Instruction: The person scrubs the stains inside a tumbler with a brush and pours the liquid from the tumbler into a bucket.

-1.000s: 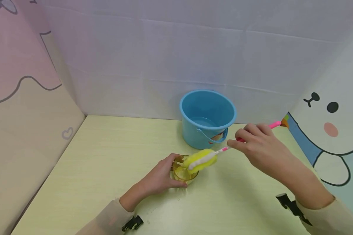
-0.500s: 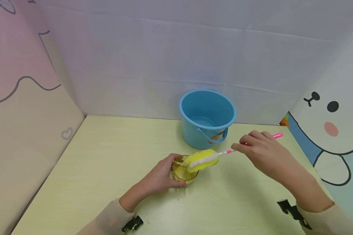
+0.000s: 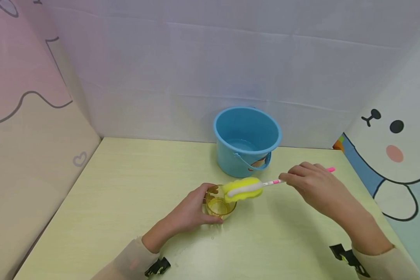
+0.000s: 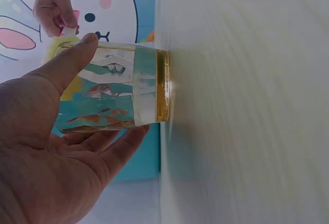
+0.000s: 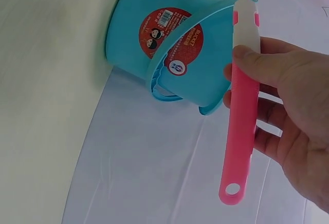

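Observation:
A clear amber-tinted glass cup point(image 3: 219, 208) stands upright on the table, with my left hand point(image 3: 192, 212) gripping its side. In the left wrist view the thumb and fingers wrap round the glass point(image 4: 118, 88). My right hand point(image 3: 313, 186) holds a sponge bottle brush by its pink handle point(image 5: 241, 116), thumb and fingers pinching the grip. The brush's yellow and white sponge head point(image 3: 244, 189) lies nearly level over the right side of the cup's rim. Whether it touches the rim, I cannot tell.
Behind the cup a light blue bucket point(image 3: 231, 155) stands near the back wall, its handle hanging down in front. A red label point(image 5: 169, 34) is on its side. The pale wooden table point(image 3: 126, 175) meets cloth-covered walls at the back and sides. Small water drops lie near the cup.
My right hand has come down and slightly right, and the brush has levelled out. Its sponge head has shifted right, farther out of the cup. The left hand and cup have stayed put.

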Demonstrator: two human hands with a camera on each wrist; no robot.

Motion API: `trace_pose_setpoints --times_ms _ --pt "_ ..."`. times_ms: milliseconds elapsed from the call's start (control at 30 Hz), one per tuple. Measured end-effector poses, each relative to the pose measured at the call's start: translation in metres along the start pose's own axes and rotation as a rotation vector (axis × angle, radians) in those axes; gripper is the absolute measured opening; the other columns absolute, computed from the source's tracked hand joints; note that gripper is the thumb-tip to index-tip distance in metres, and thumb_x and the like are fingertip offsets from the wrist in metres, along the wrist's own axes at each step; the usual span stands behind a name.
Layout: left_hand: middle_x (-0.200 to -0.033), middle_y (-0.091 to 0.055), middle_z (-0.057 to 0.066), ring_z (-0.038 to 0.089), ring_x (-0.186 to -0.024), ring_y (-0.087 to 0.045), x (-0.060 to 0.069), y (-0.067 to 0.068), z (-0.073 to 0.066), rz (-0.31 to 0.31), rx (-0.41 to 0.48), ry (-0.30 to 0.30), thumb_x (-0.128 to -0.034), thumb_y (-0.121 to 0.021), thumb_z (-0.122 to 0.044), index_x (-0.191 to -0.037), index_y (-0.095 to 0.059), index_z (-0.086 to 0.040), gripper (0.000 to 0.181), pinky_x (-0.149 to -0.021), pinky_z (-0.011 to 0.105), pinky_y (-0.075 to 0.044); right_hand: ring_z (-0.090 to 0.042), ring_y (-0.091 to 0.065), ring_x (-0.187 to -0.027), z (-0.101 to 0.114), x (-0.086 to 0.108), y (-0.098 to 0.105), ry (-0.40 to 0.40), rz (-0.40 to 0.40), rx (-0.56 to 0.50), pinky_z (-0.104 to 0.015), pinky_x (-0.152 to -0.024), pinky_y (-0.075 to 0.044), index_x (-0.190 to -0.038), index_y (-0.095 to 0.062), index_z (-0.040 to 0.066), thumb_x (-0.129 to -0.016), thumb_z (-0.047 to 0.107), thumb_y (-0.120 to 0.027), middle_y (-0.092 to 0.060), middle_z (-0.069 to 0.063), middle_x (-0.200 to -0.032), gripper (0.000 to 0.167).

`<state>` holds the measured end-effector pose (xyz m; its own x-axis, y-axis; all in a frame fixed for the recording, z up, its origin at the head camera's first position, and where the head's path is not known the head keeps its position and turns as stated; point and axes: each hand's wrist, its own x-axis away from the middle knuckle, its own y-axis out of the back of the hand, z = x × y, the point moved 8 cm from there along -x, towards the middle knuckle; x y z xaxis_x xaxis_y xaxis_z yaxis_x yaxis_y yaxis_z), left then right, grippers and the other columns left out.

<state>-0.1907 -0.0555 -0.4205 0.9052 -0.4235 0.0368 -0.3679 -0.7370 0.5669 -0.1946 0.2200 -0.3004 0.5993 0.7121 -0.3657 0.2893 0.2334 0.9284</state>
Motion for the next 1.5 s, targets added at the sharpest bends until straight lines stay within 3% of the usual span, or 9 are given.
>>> trace_pose_setpoints --times_ms 433,967,1500 --pt "-0.144 -0.06 0.006 0.024 -0.124 -0.059 0.0 0.0 0.0 -0.004 -0.011 0.001 -0.077 -0.099 -0.028 -0.15 -0.046 -0.006 0.093 -0.106 0.046 -0.05 -0.029 -0.07 -0.095 -0.013 0.011 -0.002 -0.044 -0.009 -0.023 -0.051 -0.08 -0.059 -0.116 -0.079 0.011 -0.073 -0.003 -0.092 -0.076 -0.003 -0.102 0.047" --pt "-0.144 -0.059 0.007 0.025 -0.126 -0.059 0.0 0.0 0.001 -0.011 -0.024 0.009 -0.0759 -0.099 -0.03 -0.151 -0.046 -0.006 0.095 -0.107 0.046 -0.05 -0.028 -0.069 -0.092 -0.034 0.033 -0.004 -0.096 -0.025 -0.013 -0.05 -0.075 -0.058 -0.114 -0.077 0.012 -0.073 -0.003 -0.091 -0.074 -0.002 -0.1 0.045" --pt "-0.146 -0.059 0.007 0.026 -0.126 -0.058 0.0 -0.001 0.003 -0.009 -0.019 0.023 -0.0775 -0.098 -0.03 -0.152 -0.046 -0.007 0.095 -0.108 0.047 -0.048 -0.032 -0.069 -0.088 -0.049 0.051 -0.028 -0.146 -0.003 0.025 -0.051 -0.071 -0.059 -0.113 -0.077 0.011 -0.077 -0.001 -0.09 -0.073 -0.007 -0.097 0.04"
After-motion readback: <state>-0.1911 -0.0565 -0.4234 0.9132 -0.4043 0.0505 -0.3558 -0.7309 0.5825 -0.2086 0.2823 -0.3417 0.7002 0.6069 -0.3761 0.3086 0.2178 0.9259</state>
